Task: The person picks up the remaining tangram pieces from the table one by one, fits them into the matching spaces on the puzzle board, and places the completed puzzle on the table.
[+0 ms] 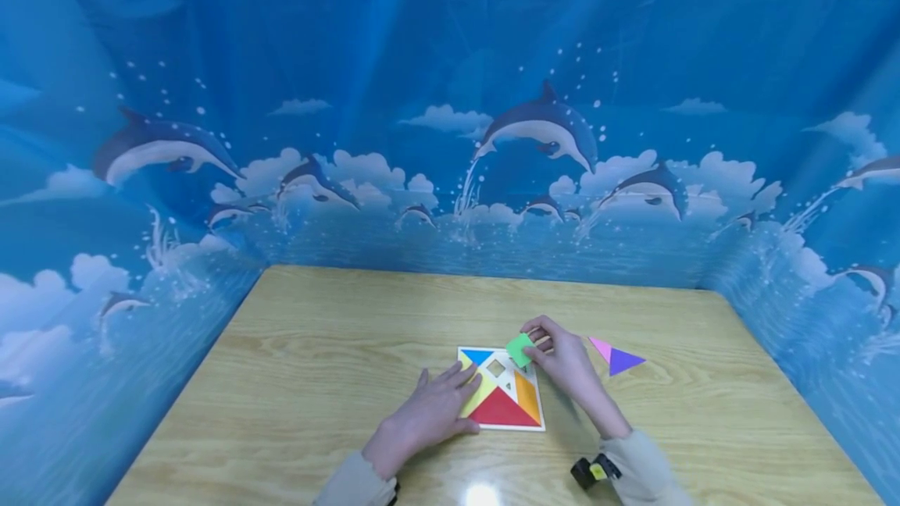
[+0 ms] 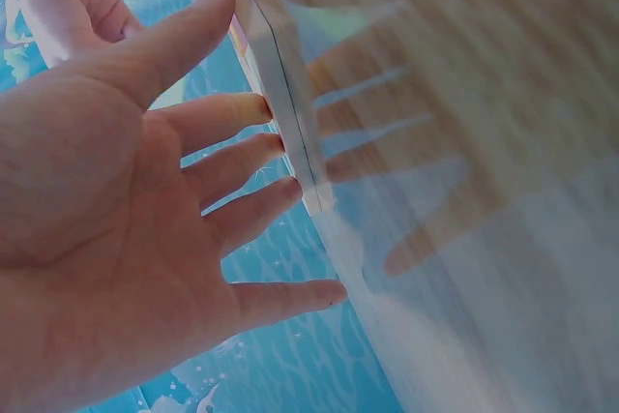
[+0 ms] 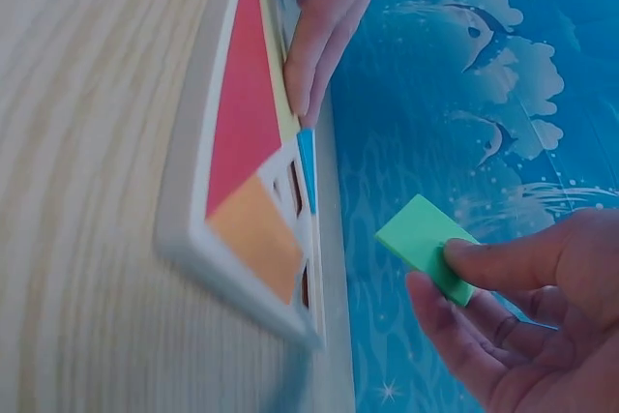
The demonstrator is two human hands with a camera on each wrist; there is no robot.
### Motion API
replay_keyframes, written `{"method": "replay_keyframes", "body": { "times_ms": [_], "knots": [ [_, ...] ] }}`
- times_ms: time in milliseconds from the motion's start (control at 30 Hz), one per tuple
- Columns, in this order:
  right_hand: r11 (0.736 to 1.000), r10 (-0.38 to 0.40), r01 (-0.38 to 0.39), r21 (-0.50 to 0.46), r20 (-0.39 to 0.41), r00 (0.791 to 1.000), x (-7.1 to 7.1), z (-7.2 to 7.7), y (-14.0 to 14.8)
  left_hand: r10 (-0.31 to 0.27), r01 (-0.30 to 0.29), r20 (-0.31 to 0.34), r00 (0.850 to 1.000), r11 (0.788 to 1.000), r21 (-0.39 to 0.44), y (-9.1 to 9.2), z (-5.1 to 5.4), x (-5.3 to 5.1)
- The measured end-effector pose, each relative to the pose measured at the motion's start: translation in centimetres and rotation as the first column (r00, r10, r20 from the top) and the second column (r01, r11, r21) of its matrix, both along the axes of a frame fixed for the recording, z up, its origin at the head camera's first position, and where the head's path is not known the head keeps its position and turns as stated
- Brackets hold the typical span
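Steadily, it seems, our left hand (image 1: 434, 410) lies at the near left of a flat white puzzle board (image 3: 186, 195), its fingers straight and spread, grasping nothing. They reach over the big flat yellow piece (image 1: 483, 393); we judge that this keeps the board from sliding on the pale wood-grained counter (image 1: 337, 334), though how hard they press we cannot tell.

Meanwhile our right hand (image 1: 566, 363) pinches a flat bright-green square (image 1: 519, 350), thumb on one face and fingers behind, above the board's far right corner. We grip it towards one side, likely so that most of it stays free of our fingers and easy to see; the right wrist view shows it raised clear of the board.

Within the board sit a flat red triangle (image 1: 503, 410), a slanted orange piece (image 1: 527, 398) and a small blue triangle (image 1: 477, 356), apparently held in place by the raised white rim. A diamond-shaped hole (image 1: 496, 368) shows in the bare part. Beyond our right hand, a pink piece (image 1: 601, 348) and a purple triangle (image 1: 625, 361) lie close together on the counter, presumably set aside within easy reach.
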State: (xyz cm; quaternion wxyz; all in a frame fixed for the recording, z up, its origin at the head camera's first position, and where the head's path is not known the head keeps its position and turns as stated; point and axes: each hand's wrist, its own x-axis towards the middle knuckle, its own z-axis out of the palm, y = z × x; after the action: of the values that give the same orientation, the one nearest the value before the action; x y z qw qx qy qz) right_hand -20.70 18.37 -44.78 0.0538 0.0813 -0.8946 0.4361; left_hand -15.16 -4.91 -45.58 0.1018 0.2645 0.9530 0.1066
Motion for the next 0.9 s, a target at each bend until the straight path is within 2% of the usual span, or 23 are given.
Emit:
{"method": "replay_keyframes", "body": {
  "times_ms": [233,500,700,900],
  "knots": [
    [0.998,0.013,-0.010,-0.054,0.063,0.998,-0.6,-0.2,-1.3,-0.012,0.012,-0.017,1.000,1.000,-0.003,-0.1,-0.1,0.0],
    [0.998,0.019,-0.028,0.058,0.152,0.988,-1.0,-0.5,-2.4,-0.008,0.008,-0.007,1.000,1.000,-0.002,-0.1,-0.2,-0.1],
    [0.996,0.033,-0.050,0.075,0.210,0.977,-1.2,-1.0,-2.8,-0.007,0.007,-0.011,1.000,1.000,-0.011,0.0,-0.3,-0.2],
    [0.991,0.029,-0.056,0.120,0.218,0.976,-1.4,-1.2,-3.1,-0.011,0.011,-0.015,1.000,1.000,-0.013,0.0,-0.4,-0.2]
  ]
}}
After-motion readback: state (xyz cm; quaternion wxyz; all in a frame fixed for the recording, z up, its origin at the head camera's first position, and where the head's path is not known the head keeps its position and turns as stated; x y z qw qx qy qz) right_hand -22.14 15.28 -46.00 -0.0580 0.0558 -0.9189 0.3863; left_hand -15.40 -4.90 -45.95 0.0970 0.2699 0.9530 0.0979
